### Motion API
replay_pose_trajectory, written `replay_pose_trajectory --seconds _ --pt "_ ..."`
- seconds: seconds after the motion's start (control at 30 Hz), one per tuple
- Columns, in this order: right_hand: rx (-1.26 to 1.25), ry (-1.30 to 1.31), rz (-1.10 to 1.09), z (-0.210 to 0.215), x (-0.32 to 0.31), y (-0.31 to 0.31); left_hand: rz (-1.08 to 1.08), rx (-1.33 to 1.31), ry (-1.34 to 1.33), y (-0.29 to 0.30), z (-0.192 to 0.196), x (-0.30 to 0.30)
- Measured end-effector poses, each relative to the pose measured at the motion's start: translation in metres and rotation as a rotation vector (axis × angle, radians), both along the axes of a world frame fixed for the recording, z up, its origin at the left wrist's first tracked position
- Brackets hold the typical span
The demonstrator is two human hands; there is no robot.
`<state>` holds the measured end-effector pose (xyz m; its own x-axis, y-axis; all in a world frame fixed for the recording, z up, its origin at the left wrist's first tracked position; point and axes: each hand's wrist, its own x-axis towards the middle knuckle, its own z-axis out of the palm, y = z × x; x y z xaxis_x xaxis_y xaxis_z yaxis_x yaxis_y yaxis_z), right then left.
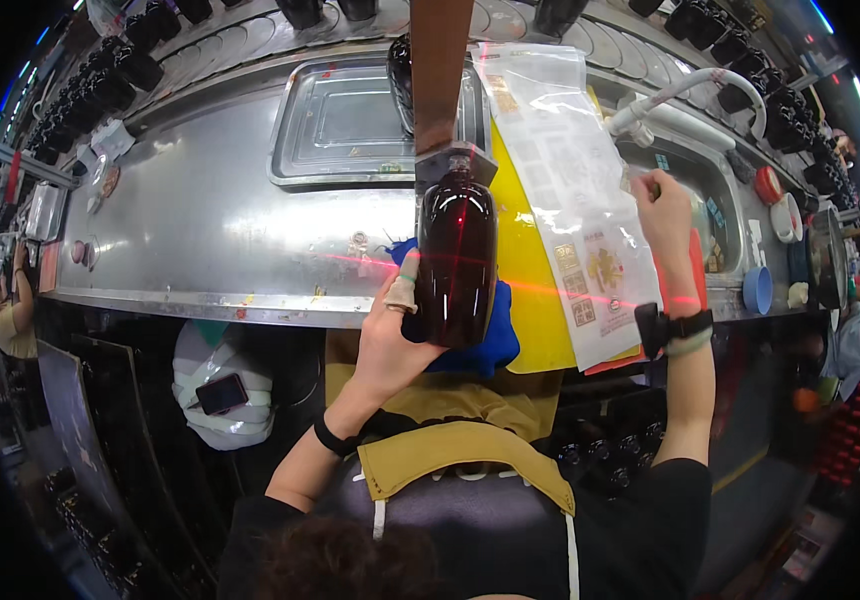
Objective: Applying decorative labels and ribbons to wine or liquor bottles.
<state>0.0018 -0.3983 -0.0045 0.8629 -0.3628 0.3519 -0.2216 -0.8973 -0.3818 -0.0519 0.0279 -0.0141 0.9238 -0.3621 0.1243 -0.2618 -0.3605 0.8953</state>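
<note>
My left hand (390, 340) grips the lower side of a dark brown bottle (455, 255), held upright over the front edge of a steel counter (210, 230). The bottle's neck sits under a grey fitting on a brown vertical post (440, 70). A blue cloth (495, 345) lies behind the bottle's base. My right hand (665, 210) is raised at the right, fingers pinched on a small clear object near a white hose (690, 90); what that object is I cannot tell. A clear plastic sheet with printed labels (575, 190) lies over a yellow sheet (530, 270) between my hands.
A shallow steel tray (335, 125) rests on the counter behind the bottle. Several dark bottles (120, 70) line the back rail on both sides. A sink (710, 200), white bowls and a blue cup (758, 290) stand at the right. Another person (5, 310) is at far left.
</note>
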Motion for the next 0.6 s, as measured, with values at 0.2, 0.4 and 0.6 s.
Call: replay_pose_trajectory --seconds 0.2,0.4,0.6 --pt "0.206 -0.029 0.255 0.045 -0.04 0.12 0.037 0.047 -0.31 -0.001 0.001 0.0" --pt "0.486 -0.028 0.466 0.08 -0.044 0.19 0.001 -0.043 -0.219 -0.002 0.019 0.005" --pt "0.626 -0.007 0.49 0.062 -0.031 0.219 0.006 -0.273 0.118 -0.006 0.014 0.041"
